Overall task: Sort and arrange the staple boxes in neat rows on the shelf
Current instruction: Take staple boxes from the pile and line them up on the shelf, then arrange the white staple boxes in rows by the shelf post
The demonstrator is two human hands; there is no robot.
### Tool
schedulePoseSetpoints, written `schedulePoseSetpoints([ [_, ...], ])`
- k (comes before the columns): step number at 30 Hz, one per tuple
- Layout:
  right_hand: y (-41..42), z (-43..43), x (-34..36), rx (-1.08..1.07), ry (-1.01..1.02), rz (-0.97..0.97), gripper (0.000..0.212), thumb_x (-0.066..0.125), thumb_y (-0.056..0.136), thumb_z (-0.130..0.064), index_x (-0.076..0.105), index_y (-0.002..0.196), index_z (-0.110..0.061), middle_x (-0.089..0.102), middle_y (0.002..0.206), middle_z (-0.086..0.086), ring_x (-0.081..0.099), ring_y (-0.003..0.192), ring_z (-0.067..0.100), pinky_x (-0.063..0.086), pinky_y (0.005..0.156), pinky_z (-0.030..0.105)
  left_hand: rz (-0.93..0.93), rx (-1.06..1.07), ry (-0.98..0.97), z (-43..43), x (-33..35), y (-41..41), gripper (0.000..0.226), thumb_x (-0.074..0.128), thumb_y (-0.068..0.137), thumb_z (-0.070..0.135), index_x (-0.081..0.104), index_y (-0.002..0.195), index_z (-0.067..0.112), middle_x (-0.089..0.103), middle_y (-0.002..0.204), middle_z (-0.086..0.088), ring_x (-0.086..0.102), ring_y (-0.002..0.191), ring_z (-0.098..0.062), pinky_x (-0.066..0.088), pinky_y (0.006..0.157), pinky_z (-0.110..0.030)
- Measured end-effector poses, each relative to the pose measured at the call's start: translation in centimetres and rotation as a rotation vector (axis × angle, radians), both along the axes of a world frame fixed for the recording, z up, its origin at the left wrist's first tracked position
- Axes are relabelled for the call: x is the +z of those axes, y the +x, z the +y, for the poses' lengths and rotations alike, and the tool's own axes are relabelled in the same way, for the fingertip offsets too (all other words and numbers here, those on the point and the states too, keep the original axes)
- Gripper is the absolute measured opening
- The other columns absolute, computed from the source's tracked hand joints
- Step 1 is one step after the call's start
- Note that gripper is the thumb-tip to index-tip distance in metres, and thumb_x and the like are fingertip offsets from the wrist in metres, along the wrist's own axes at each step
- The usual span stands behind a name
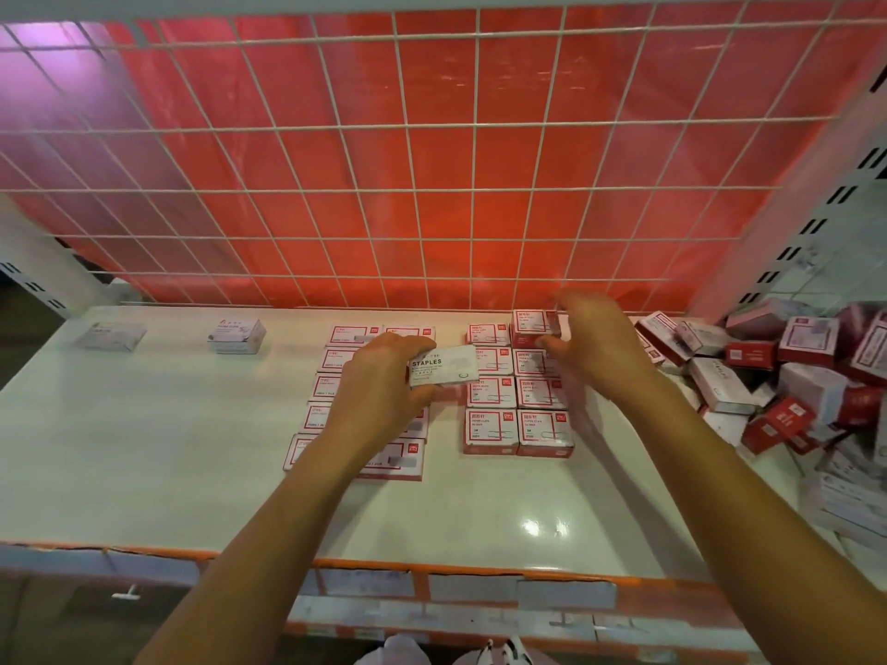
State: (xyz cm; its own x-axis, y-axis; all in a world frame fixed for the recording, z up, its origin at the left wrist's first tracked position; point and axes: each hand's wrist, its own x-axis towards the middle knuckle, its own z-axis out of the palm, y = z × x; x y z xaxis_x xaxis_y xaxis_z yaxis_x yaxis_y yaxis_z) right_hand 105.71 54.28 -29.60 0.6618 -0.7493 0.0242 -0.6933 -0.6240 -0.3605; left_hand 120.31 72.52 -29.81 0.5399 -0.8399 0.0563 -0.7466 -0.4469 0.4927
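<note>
Left hand (384,376): fingers are clamping a white STAPLES box (444,366), holding it just left of frame centre, above the shelf (168,448).
Right hand (595,348): is hovering by a red box (533,324) at the back of the right block (518,429); the fingers are curving apart, and whether they are gripping cannot be told.
Left block (345,336): is lying in rows beneath the left hand.
Loose pile (768,376): is lying jumbled at the right edge.

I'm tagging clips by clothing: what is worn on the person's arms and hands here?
Nothing visible. The left hand and right hand are ungloved, with no rings or watch showing. The left forearm and right forearm are bare, with no sleeve in view.
</note>
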Motion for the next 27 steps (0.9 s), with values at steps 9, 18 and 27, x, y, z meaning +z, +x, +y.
schedulePoseSetpoints([
  [9,0.5,6.4,0.3,0.279,0.027,0.007,0.062,0.067,0.085,-0.027,0.041,0.141,-0.019,0.046,0.141,0.004,0.037,0.129,0.025,0.03,0.107,0.034,-0.039,0.054,0.0,2.0,0.5,-1.4,0.056,0.076,0.078,0.032,0.058,0.13,0.02,0.06,0.128,-0.004,0.054,0.112,-0.02,0.043,0.092,-0.03],
  [18,2.8,11.6,0.1,0.321,0.093,0.02,0.06,0.066,0.086,-0.032,0.04,0.141,-0.027,0.04,0.147,-0.003,0.036,0.132,0.02,0.032,0.108,0.037,-0.019,0.132,0.0,7.0,-0.4,0.8,0.054,0.073,0.081,0.031,0.057,0.131,0.022,0.058,0.132,-0.002,0.058,0.11,-0.019,0.046,0.095,-0.031],
  [27,10.3,17.2,-1.2,0.321,0.125,-0.046,0.06,0.067,0.086,-0.032,0.041,0.14,-0.026,0.049,0.139,-0.002,0.044,0.124,0.017,0.036,0.103,0.033,0.085,0.101,0.012,12.5,-0.2,8.5,0.052,0.074,0.081,0.032,0.058,0.13,0.023,0.062,0.124,-0.001,0.064,0.092,-0.012,0.047,0.082,-0.019],
])
